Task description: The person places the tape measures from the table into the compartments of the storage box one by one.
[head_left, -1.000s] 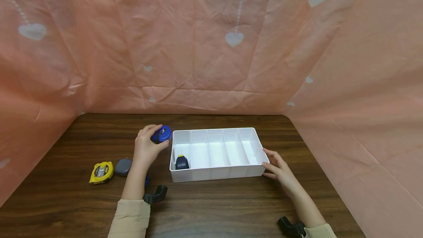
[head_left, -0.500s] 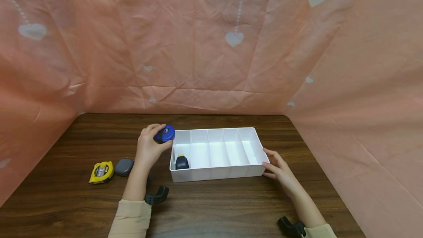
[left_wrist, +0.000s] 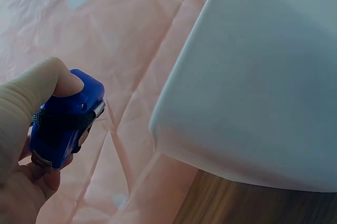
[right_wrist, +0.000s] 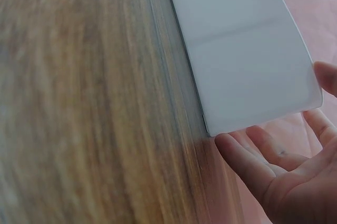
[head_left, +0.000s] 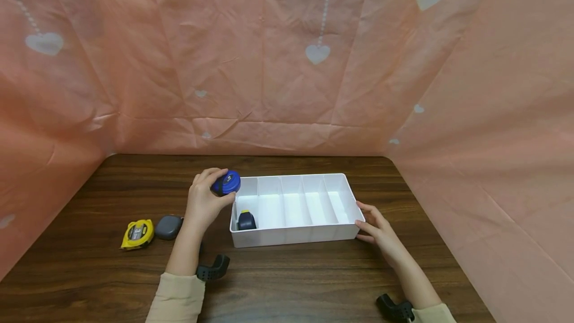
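My left hand [head_left: 204,197] pinches a blue tape measure [head_left: 229,182] between thumb and fingers, at the left end of a white divided box [head_left: 291,236]. In the left wrist view the tape measure [left_wrist: 79,100] shows a black strap around its case and a metal end hook, with the thumb on top. A dark navy tape measure [head_left: 246,221] with a yellow part stands in the leftmost compartment. My right hand [head_left: 378,231] holds the box's right front corner; in the right wrist view its fingertips meet the end wall of the box [right_wrist: 253,71] and the thumb is at the rim.
A yellow tape measure [head_left: 137,234] and a dark grey rounded case [head_left: 168,227] lie on the wooden table [head_left: 287,283] left of my left forearm. Behind the table and along its sides hangs a pink cloth [head_left: 269,64] with white hearts.
My left hand has moved slightly right with the blue tape measure, which now overlaps the box's left back corner. My right hand and the box have stayed put.
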`<state>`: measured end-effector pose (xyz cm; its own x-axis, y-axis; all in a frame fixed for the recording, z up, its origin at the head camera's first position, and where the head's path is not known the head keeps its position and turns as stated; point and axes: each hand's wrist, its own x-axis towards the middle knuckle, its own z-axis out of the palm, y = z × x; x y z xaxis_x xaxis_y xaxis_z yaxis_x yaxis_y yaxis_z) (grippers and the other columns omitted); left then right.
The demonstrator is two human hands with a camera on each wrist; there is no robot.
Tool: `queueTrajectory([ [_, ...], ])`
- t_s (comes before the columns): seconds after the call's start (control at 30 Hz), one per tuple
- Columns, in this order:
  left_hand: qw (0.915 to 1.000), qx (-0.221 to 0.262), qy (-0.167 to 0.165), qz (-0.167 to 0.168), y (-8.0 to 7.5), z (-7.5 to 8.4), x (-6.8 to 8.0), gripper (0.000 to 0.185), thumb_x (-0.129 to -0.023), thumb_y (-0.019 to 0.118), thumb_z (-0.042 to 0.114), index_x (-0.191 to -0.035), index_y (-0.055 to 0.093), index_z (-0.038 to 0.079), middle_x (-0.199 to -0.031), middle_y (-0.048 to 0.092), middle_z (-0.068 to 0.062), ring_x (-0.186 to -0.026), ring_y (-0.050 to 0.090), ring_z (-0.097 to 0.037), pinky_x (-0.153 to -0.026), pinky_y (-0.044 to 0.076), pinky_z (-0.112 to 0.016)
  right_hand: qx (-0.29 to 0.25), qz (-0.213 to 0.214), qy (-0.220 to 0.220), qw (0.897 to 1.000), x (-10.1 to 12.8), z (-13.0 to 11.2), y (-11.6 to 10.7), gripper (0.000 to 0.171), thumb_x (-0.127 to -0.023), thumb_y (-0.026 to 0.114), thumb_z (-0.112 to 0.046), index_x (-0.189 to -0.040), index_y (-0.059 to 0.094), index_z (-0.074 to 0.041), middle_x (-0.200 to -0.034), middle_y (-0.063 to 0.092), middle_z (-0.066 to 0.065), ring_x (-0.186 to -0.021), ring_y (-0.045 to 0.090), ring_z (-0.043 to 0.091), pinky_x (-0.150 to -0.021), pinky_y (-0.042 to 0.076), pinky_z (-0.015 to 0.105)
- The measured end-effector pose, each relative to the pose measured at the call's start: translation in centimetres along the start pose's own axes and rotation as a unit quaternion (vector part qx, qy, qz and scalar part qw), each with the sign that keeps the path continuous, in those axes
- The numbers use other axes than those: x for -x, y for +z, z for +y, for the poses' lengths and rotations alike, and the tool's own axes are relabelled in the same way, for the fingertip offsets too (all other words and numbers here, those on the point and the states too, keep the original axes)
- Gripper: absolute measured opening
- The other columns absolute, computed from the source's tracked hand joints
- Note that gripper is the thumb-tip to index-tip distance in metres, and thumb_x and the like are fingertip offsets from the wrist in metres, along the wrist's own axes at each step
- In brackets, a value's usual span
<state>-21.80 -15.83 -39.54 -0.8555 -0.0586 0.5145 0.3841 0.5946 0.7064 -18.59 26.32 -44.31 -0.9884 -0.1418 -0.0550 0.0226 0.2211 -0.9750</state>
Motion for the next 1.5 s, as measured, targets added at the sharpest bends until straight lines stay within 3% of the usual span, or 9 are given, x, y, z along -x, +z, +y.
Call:
queueTrajectory([
  [0.47, 0.9994, 0.01, 0.033, -0.007, 0.9, 1.0, 0.4, 0.06, -0.064, 0.086, 0.009, -0.119, 0.065, -0.001, -0.117, 0.061, -0.011, -0.101, 0.049, -0.028, -0.083, 0.044, -0.047, -0.004, 0.002, 0.004, 1.0, -0.1, -0.1, -0.1, 0.056, -0.097, 0.057, -0.019, -0.145, 0.033, -0.008, -0.135, 0.04, 0.027, -0.114, 0.051, 0.033, -0.086, 0.05, 0.046],
  [0.87, 0.9986, 0.028, 0.02, -0.038, 1.4, 2.0, 0.9, 0.063, -0.064, 0.087, 0.007, -0.122, 0.064, 0.001, -0.12, 0.059, -0.01, -0.105, 0.049, -0.026, -0.085, 0.048, -0.048, -0.003, 0.004, 0.006, 1.0, -0.1, -0.1, 0.0, 0.056, -0.096, 0.058, -0.019, -0.145, 0.034, -0.008, -0.136, 0.039, 0.027, -0.115, 0.05, 0.034, -0.086, 0.05, 0.045],
  [1.1, 0.9982, 0.024, 0.031, -0.046, 1.6, 2.1, 1.2, 0.063, -0.062, 0.088, 0.006, -0.121, 0.065, 0.001, -0.119, 0.059, -0.011, -0.106, 0.05, -0.027, -0.085, 0.049, -0.048, 0.003, -0.001, 0.0, 1.0, 0.0, -0.1, 0.0, 0.056, -0.097, 0.057, -0.019, -0.145, 0.032, -0.005, -0.136, 0.038, 0.028, -0.113, 0.051, 0.031, -0.085, 0.05, 0.045],
  [1.4, 0.9965, 0.03, 0.038, -0.069, 2.0, 2.0, 1.7, 0.063, -0.064, 0.088, 0.007, -0.122, 0.064, 0.002, -0.121, 0.058, -0.009, -0.1, 0.048, -0.023, -0.072, 0.051, -0.04, -0.001, 0.003, 0.005, 1.0, -0.1, 0.0, 0.0, 0.055, -0.096, 0.057, -0.018, -0.145, 0.033, -0.007, -0.136, 0.039, 0.027, -0.115, 0.049, 0.035, -0.086, 0.05, 0.046],
  [1.5, 0.9957, 0.035, 0.047, -0.071, 2.2, 2.1, 1.8, 0.063, -0.063, 0.088, 0.006, -0.122, 0.064, 0.002, -0.121, 0.059, -0.008, -0.099, 0.048, -0.023, -0.074, 0.05, -0.041, -0.002, 0.004, 0.003, 1.0, -0.1, 0.0, 0.0, 0.055, -0.096, 0.058, -0.018, -0.145, 0.034, -0.007, -0.135, 0.04, 0.027, -0.114, 0.05, 0.034, -0.086, 0.05, 0.046],
])
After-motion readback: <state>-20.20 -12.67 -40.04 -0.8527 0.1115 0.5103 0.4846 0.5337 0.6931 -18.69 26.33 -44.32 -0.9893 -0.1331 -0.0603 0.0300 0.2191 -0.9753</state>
